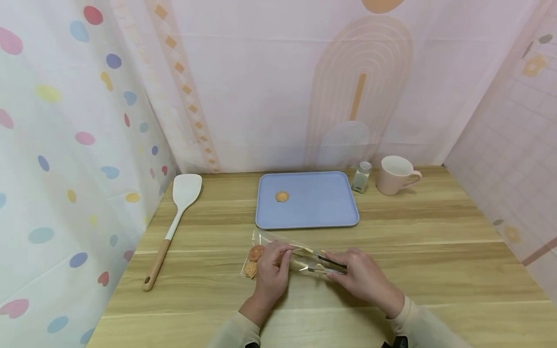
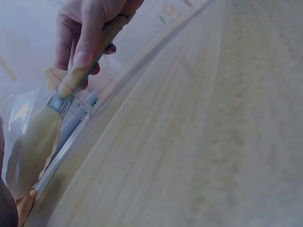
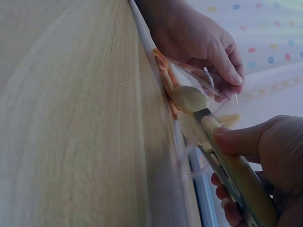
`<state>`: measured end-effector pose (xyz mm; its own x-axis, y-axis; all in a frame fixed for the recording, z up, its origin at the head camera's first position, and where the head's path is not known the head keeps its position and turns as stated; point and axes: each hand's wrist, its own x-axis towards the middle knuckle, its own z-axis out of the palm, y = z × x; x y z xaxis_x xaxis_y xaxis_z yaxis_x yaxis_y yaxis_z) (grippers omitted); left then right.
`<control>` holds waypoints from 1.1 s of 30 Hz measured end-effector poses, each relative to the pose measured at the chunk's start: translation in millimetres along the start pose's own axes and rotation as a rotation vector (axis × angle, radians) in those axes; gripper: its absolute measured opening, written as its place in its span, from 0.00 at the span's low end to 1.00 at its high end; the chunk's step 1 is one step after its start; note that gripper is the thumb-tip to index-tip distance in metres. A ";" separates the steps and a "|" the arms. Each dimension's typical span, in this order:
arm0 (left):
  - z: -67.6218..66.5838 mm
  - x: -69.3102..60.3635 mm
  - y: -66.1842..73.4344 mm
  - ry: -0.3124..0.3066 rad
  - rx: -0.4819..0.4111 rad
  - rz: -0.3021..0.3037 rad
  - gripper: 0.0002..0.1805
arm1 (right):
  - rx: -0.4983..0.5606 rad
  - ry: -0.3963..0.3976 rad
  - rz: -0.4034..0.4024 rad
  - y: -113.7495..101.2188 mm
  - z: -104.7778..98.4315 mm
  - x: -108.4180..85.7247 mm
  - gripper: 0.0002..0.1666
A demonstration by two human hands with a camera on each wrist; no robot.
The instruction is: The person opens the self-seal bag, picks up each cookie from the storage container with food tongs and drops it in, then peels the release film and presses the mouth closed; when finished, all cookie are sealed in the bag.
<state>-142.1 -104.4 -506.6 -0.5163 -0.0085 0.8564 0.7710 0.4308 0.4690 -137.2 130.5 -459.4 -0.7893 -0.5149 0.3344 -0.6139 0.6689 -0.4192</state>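
My left hand [image 1: 271,273] pinches the edge of a clear plastic bag [image 1: 262,237] lying on the table. Inside the bag are piped cookies [image 1: 250,269], partly hidden by that hand. On the right, my right hand [image 1: 364,274] grips a pair of tongs [image 3: 244,182] with cream-coloured ends and handle covers. The tong ends reach into the bag's mouth, close to the cookies; whether they touch one, I cannot tell. Beyond the bag lies a blue tray [image 1: 317,210] with a single cookie [image 1: 282,196] on its left part.
A white spatula [image 1: 178,215] with a wooden handle lies at the left. Behind the tray's right corner stand a small glass shaker [image 1: 361,178] and a pale pink mug [image 1: 393,176]. Patterned curtains [image 1: 261,87] border the wooden table [image 1: 435,251] at the back and sides.
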 end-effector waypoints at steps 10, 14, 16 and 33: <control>-0.6 4.1 5.2 -0.008 0.002 0.003 0.11 | 0.002 0.037 -0.013 -7.3 7.4 6.7 0.27; -1.5 4.0 5.9 -0.012 0.007 -0.003 0.10 | 0.009 0.042 -0.008 -10.6 9.9 8.5 0.27; -1.8 3.6 5.4 -0.014 -0.002 -0.002 0.10 | 0.007 0.053 -0.007 -12.4 10.7 9.0 0.27; -2.4 2.0 5.2 -0.008 0.023 -0.027 0.10 | 0.053 0.011 0.054 -7.1 -11.6 -14.8 0.28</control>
<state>-138.3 -104.3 -501.9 -0.5401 -0.0130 0.8415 0.7478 0.4514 0.4869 -121.1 139.6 -451.5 -0.8213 -0.4730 0.3189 -0.5702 0.6658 -0.4812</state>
